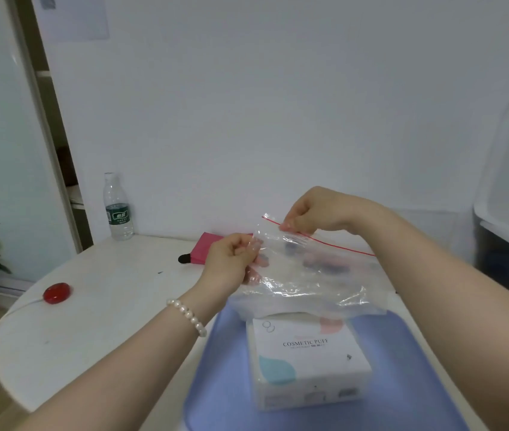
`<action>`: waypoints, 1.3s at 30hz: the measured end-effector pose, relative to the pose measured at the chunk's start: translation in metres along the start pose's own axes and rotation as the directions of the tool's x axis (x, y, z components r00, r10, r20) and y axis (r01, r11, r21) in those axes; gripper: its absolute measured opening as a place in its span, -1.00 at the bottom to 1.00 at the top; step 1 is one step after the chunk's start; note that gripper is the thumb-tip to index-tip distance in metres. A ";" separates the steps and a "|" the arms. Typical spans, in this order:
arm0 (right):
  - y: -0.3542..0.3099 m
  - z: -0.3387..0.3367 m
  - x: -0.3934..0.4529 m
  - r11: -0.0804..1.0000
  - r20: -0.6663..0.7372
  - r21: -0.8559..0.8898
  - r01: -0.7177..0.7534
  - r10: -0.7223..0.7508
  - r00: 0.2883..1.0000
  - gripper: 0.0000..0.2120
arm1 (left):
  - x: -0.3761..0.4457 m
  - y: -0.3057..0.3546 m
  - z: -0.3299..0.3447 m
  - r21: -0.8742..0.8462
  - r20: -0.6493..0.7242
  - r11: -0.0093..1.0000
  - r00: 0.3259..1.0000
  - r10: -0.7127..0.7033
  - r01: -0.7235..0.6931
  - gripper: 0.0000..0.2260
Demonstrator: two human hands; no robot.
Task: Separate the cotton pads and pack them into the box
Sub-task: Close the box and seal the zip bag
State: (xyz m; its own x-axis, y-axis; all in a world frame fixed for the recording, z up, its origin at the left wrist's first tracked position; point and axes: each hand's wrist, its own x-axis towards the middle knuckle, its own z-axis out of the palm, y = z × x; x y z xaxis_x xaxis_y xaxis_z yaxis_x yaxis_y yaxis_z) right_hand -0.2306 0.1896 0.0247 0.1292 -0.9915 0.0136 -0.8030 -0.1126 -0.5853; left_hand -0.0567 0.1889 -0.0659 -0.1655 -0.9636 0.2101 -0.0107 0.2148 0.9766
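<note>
A clear zip bag (303, 269) is being pinched at its red-lined mouth by the left hand (231, 262) and the right hand (315, 213), fingers curled onto the film, above the cosmetic-puff box (306, 362) on the blue tray (402, 368). Uneven pulling is likely risking torn film or spilled contents.

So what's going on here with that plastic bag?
A person holds a clear plastic zip bag with a red seal strip up over the table. The left hand pinches its near edge and the right hand pinches the top by the strip, as if to open it. Under it, a white box printed "Cosmetic Puff" sits on a blue tray. What is in the bag is too blurred to tell.
</note>
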 end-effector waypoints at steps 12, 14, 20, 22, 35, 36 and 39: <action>-0.004 0.008 0.018 0.992 0.021 0.112 0.054 -0.057 0.998 -0.89 | 0.022 0.033 -0.007 -0.170 -0.009 0.985 0.999 -0.031 0.029 -0.82; -0.005 0.011 0.019 0.992 0.035 0.118 0.039 -0.043 0.998 -0.81 | 0.025 0.031 -0.005 -0.172 -0.009 0.984 0.999 -0.043 0.041 -0.81; -0.012 0.022 0.024 0.993 -0.035 0.041 0.114 -0.112 0.993 -0.90 | 0.030 0.025 0.004 -0.121 -0.067 0.991 0.996 -0.060 0.051 -0.80; -0.013 0.025 0.027 0.993 -0.034 -0.045 0.106 -0.108 0.994 -0.83 | 0.034 0.024 0.007 -0.057 -0.088 0.998 0.996 -0.033 0.028 -0.76; -0.003 0.009 0.021 0.987 -0.102 -0.099 0.123 -0.133 0.986 -0.87 | 0.066 0.014 0.005 0.117 -0.229 0.987 0.963 0.139 -0.115 -0.61; -0.002 0.008 0.021 0.988 -0.105 -0.089 0.129 -0.138 0.985 -0.86 | 0.066 0.014 0.006 0.115 -0.237 0.986 0.961 0.143 -0.119 -0.61; 0.008 0.000 0.018 0.991 -0.082 -0.056 0.126 -0.130 0.988 -0.85 | 0.070 0.010 0.003 0.095 -0.259 0.990 0.957 0.130 -0.108 -0.60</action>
State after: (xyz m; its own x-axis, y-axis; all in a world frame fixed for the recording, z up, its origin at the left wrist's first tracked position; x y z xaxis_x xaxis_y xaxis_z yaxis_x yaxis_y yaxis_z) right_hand -0.2342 0.1714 0.0202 0.1845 -0.9704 0.1557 -0.8116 -0.2398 -0.5328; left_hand -0.0716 0.1239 -0.0415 0.0951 -0.9357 0.3396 -0.0866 0.3321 0.9393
